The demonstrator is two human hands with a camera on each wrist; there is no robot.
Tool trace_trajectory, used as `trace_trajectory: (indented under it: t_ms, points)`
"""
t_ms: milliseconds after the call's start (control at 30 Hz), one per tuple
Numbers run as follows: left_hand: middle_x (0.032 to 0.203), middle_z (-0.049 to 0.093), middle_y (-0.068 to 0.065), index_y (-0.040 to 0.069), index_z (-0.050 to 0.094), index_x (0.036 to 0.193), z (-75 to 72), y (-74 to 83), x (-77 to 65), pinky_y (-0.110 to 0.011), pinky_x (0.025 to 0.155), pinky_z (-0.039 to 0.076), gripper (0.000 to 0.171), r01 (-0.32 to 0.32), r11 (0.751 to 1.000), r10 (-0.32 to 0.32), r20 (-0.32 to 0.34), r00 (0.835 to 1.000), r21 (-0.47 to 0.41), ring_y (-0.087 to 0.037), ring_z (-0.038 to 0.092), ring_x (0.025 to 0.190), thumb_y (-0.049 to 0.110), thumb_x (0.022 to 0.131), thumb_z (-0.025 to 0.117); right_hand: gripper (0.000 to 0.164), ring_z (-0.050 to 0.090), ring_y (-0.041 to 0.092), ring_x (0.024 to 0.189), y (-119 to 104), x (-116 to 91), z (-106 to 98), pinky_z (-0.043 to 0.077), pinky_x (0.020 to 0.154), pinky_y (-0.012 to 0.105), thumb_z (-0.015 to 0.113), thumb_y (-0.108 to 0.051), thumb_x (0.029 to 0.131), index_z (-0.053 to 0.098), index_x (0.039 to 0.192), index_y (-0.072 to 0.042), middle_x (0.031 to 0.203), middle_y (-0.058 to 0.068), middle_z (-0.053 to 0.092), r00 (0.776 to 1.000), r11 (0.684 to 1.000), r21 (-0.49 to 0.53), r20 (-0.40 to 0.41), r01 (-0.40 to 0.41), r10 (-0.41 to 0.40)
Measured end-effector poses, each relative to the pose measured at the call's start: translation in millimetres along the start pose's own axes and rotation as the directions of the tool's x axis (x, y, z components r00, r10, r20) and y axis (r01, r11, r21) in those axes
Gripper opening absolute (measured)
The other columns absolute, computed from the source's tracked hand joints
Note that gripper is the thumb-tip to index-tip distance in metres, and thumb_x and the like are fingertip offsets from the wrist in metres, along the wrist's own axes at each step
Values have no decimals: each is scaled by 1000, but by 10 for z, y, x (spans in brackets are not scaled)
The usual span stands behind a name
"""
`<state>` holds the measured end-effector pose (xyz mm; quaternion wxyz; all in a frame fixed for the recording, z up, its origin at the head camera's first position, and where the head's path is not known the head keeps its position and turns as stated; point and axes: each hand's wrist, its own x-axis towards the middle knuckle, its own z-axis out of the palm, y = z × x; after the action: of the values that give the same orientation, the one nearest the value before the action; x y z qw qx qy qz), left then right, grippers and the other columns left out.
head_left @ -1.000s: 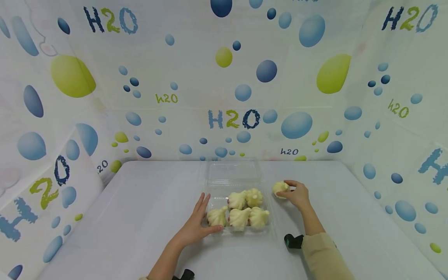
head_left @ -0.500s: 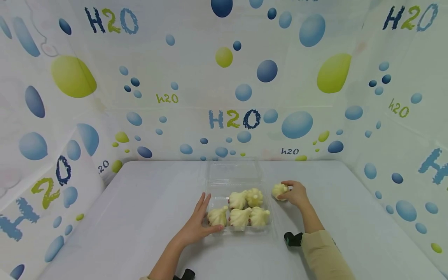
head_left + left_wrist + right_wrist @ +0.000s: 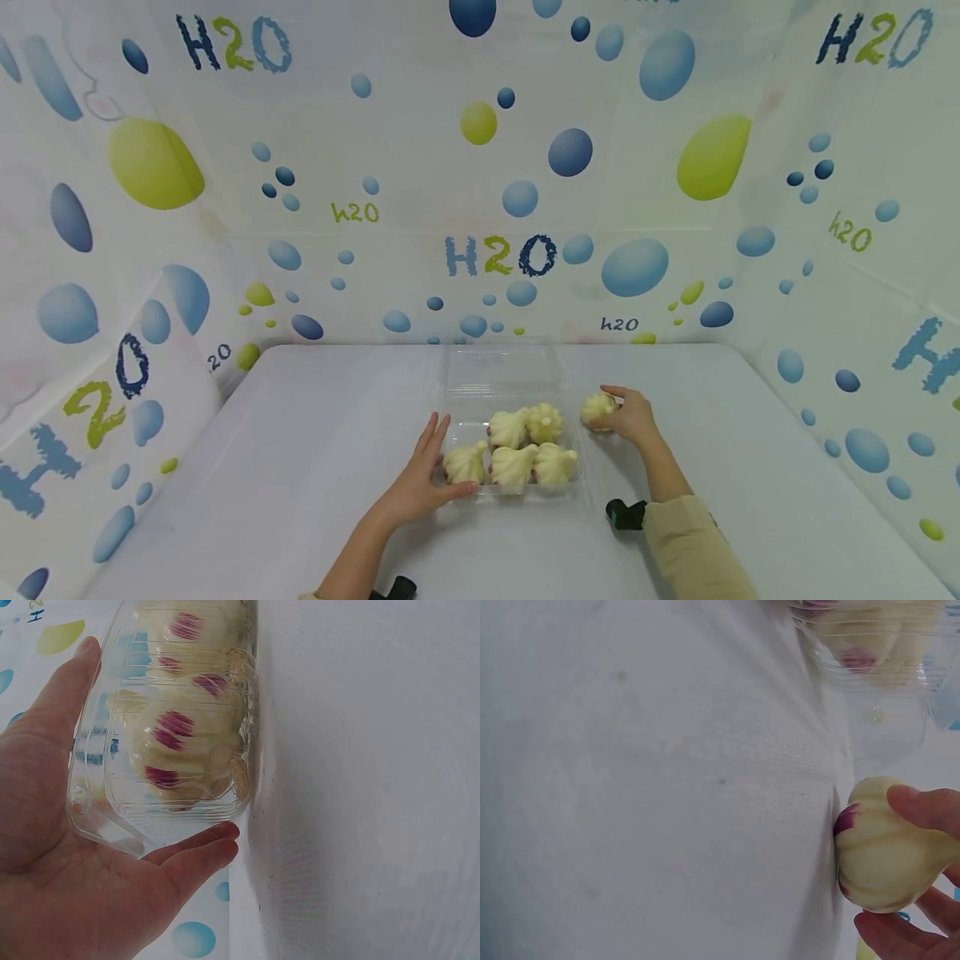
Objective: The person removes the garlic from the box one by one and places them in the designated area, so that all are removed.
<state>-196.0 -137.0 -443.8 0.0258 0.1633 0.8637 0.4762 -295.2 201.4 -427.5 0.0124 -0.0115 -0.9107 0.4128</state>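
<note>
A clear plastic clamshell box (image 3: 457, 429) lies with its lid folded back in the head view, several garlic bulbs (image 3: 513, 467) inside it. Purple streaks show on the bulbs through the box wall in the left wrist view. My left hand (image 3: 420, 482) spans the box's near left corner, thumb along the front rim and straight fingers against the left side. Just right of the box, my right hand (image 3: 632, 416) grips a single garlic bulb (image 3: 889, 855) between thumb and fingers. In the right wrist view that bulb sits right at the table surface, its stem toward the palm.
The box's lid (image 3: 501, 368) lies toward the back of the white table (image 3: 337, 417). Behind the table rises a white curtain (image 3: 420, 150) printed with blue and green drops and lettering. A black wrist device (image 3: 626, 514) sits by the right sleeve.
My right hand and its garlic bulb have shifted slightly left, toward the box. The left hand and the box have stayed in place.
</note>
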Motion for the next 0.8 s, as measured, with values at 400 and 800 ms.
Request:
trace_trajectory:
  t_ms: [400,800]
  points:
    - [151,-7,-16,11,6,148,-3,22,-16,-56,98,30,101,1,1000,-1,3,1000,-11,-45,37,122,36,76,74,73,47,45,111,57,-41,29,42,88,50,81,-16,66,48,129,4,130,29,43,1000,999,50,-4,17,-17]
    - [151,-8,-15,12,6,148,-5,14,-2,-55,99,29,102,6,1000,-6,2,1000,-5,-44,32,126,36,76,74,81,44,45,116,41,-77,-55,42,90,50,81,-30,69,43,134,0,135,26,39,1000,996,89,-20,20,-18]
